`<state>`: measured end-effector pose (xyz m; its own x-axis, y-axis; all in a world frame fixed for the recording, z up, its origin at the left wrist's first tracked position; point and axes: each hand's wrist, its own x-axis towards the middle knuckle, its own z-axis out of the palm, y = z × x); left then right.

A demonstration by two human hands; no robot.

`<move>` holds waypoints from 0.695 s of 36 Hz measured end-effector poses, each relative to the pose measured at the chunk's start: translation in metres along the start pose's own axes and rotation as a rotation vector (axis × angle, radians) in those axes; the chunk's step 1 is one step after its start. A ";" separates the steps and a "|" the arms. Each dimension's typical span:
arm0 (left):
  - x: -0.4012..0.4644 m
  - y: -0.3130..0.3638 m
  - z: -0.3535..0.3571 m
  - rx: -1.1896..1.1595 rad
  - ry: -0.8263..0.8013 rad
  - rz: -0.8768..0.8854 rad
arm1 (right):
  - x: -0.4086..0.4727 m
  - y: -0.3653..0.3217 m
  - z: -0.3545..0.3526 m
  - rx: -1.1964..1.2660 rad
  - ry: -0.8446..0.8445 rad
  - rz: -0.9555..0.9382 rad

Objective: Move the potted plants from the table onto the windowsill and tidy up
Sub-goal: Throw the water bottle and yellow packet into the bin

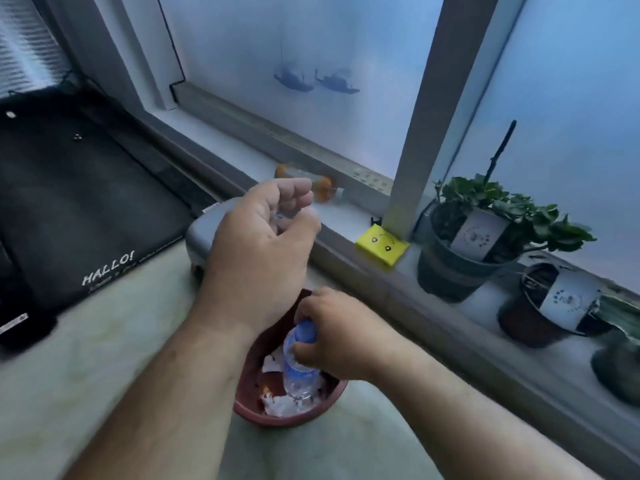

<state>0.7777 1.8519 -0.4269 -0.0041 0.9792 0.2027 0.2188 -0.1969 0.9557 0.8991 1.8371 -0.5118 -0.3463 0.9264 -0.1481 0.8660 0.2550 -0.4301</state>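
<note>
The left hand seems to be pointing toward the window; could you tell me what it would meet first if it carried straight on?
Probably the orange-capped bottle lying on the windowsill, just beyond the left hand; depth is hard to judge.

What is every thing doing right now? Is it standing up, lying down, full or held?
Water bottle: upright in the tray, gripped by right hand.
Tray: on the table, holding crumpled paper.
Left hand: raised, fingers curled, contents unclear.
Orange bottle: lying on the sill.
Leafy pot: upright on the sill.
Brown pot: upright on the sill.
</note>
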 end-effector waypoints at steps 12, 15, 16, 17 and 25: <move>0.076 -0.064 -0.019 -0.204 -0.153 -0.149 | 0.064 0.009 0.084 -0.195 -0.343 0.220; 0.087 -0.080 -0.020 -0.272 -0.171 -0.206 | 0.074 0.015 0.075 -0.121 -0.331 0.261; 0.090 -0.084 -0.019 -0.304 -0.171 -0.242 | 0.076 0.019 0.069 -0.089 -0.316 0.285; 0.092 -0.085 -0.018 -0.334 -0.158 -0.275 | 0.078 0.023 0.061 -0.069 -0.297 0.302; 0.090 -0.083 0.003 -0.397 -0.148 -0.335 | 0.085 0.094 0.026 0.292 0.218 0.775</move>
<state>0.7618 1.9565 -0.4888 0.1337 0.9822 -0.1320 -0.1561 0.1524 0.9759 0.9418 1.9325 -0.5876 0.4085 0.8497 -0.3333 0.6917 -0.5264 -0.4943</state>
